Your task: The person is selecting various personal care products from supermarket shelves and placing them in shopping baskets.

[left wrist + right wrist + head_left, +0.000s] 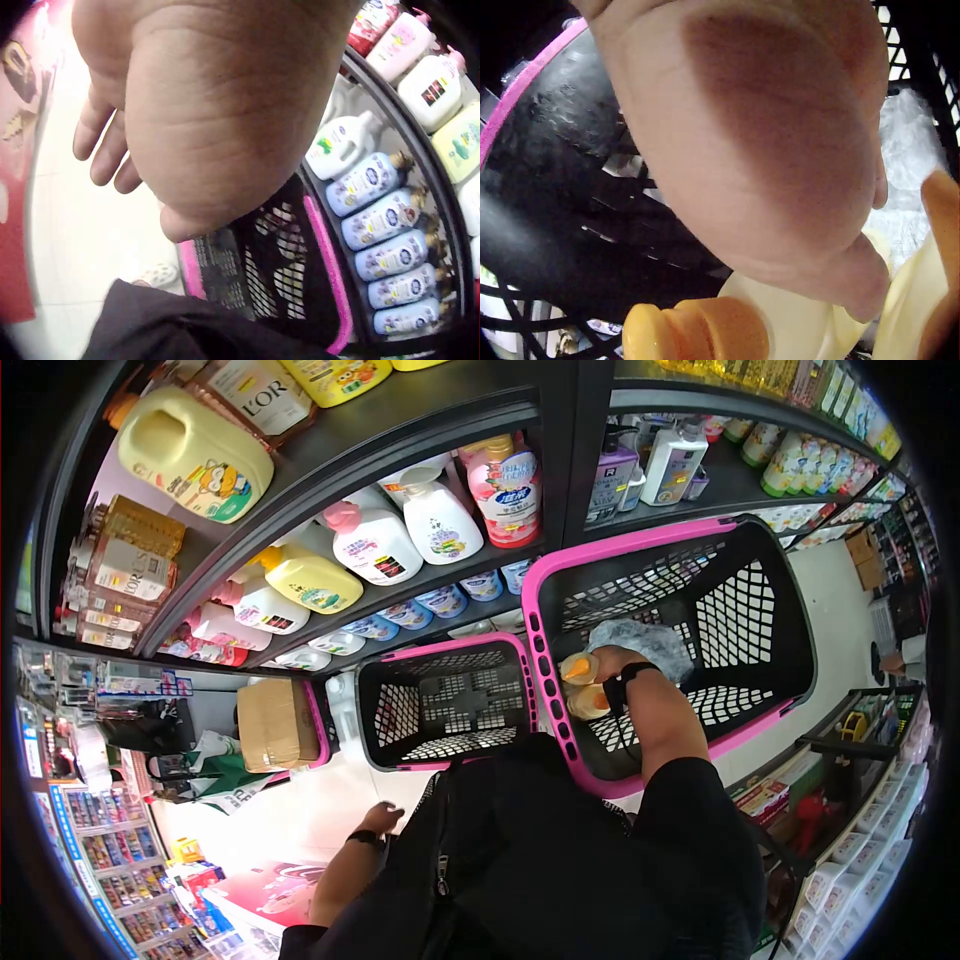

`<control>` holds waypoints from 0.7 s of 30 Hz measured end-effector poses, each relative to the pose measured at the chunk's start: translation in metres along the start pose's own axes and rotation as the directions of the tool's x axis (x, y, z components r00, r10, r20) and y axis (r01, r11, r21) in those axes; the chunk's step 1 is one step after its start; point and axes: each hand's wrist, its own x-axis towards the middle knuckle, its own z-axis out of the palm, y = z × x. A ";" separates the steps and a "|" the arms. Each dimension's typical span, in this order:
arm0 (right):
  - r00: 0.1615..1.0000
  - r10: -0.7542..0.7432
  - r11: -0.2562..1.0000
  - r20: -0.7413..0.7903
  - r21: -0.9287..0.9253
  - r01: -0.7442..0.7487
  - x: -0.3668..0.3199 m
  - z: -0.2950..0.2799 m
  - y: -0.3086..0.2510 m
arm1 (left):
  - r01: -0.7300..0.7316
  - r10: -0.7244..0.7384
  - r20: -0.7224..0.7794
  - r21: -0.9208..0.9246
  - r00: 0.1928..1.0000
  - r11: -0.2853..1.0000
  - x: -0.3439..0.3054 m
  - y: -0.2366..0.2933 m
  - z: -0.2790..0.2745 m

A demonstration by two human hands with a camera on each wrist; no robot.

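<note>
My right hand (pixel 612 663) touching orange-capped yellow bottles (pixel 590 703) in larger pink-rimmed basket (pixel 640 544); grip hidden, can't tell. Smooth plastic possibly slipping, knocking neighbour. My left hand (pixel 380 818) hanging loose, empty. Beyond, pump bottles (pixel 375 548) lining shelf (pixel 385 598).

Shows bright pink rim, black lattice walls on large basket (pixel 548 650) | matches in pink and black on small basket (pixel 527 690) | pairs pale yellow with orange cap on capped bottle (pixel 795 322) | looks translucent, whitish on plastic bag (pixel 907 150) | combines light blue with purple floral print on shelf bottles (pixel 391 255) | reads plain brown on carton (pixel 272 725)
</note>
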 end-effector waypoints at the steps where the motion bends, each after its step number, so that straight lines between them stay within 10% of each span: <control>1: 0.998 -0.020 0.999 -0.061 -0.026 0.018 -0.013 -0.007 -0.004 | -0.029 0.035 -0.067 0.076 0.997 0.997 0.026 0.005 0.005; 5: 0.997 -0.060 0.993 0.047 -0.095 0.064 -0.055 -0.050 -0.009 | -0.342 0.343 -0.053 0.027 0.938 0.939 0.058 0.099 -0.037; 9: 0.889 -0.310 0.938 -0.338 -0.263 0.227 -0.138 -0.088 -0.022 | -0.513 0.575 -0.019 -0.478 0.818 0.713 0.005 0.204 -0.087; 13: 0.909 -0.137 0.959 -0.393 0.178 0.221 -0.250 -0.140 -0.110 | -0.727 0.810 0.021 -0.427 0.586 0.538 -0.037 0.274 -0.123; 21: 0.569 -0.289 0.255 -0.770 0.511 0.821 -0.301 -0.155 -0.237 | -0.974 0.989 -0.018 -0.180 0.144 0.139 -0.150 0.371 -0.157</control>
